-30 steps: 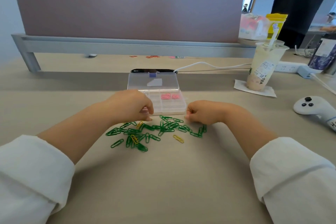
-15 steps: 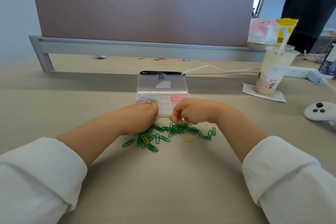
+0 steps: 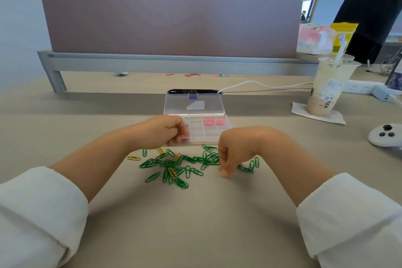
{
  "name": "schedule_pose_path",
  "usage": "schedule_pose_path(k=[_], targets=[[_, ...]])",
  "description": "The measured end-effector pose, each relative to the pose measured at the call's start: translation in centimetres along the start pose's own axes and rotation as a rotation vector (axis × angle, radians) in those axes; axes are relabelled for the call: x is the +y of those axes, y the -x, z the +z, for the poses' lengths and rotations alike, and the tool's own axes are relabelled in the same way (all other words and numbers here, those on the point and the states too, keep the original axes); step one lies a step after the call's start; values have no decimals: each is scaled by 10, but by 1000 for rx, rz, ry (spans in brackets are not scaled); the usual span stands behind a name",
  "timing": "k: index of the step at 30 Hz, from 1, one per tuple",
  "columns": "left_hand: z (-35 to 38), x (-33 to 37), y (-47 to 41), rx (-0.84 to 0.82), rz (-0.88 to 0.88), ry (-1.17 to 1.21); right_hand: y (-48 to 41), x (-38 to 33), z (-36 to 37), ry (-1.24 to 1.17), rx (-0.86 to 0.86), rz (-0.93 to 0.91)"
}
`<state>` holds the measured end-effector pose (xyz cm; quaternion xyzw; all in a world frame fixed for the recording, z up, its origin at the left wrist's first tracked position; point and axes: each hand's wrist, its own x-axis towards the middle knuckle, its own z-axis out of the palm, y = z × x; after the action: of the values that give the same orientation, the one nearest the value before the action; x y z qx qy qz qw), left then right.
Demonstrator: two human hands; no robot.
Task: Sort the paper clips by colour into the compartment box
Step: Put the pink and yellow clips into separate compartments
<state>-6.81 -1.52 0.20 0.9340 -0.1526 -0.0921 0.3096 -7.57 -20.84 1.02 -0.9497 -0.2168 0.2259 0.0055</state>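
Green paper clips (image 3: 174, 163) lay in a loose heap on the beige table (image 3: 195, 224) just in front of you, with a few yellow clips (image 3: 172, 172) mixed in and a lone yellow clip (image 3: 133, 158) just off the heap's left edge. The clear compartment box (image 3: 206, 135) stood just beyond the heap, its lid (image 3: 193, 104) open toward the far side. Pink clips (image 3: 214, 122) sat in the far right compartments, and silvery clips (image 3: 186, 120) showed in the far left one, partly hidden by your fingers.

Your left hand (image 3: 165, 130) was over the left side of the box with its fingers curled under; I could not tell whether it held a clip. Your right hand (image 3: 232, 152) pointed down at the right part of the heap, thumb and fingertips drawn together at the table. A sliver of yellow showed beside them, but I could not tell whether you had pinched it.

Farther right stood a drink cup (image 3: 328, 89) on a napkin, and a white controller (image 3: 386, 135) lay near the table's edge.
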Motion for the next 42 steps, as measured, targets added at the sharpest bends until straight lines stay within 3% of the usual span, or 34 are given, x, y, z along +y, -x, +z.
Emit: schedule_pose_path(k=[4, 8, 12, 18, 29, 35, 42], targets=[[-3, -1, 2, -8, -48, -236, -2, -3, 3, -22, 10, -52], [-1, -2, 0, -19, -48, -500, -8, -9, 5, -229, 129, -75], [2, -7, -2, -75, -39, -579, -15, -8, 10, -367, 217, -90], [6, -5, -5, -111, -14, -535, -24, -10, 14, -493, 299, -140], [4, -4, -2, -188, -54, -555, -31, -7, 20, -514, 285, -126], [-3, -7, 0, -105, -43, -365, -21, -22, 14, -483, 239, -132], [-17, -34, 18, 95, 3, -166, -32, -54, 10, -233, 182, -229]])
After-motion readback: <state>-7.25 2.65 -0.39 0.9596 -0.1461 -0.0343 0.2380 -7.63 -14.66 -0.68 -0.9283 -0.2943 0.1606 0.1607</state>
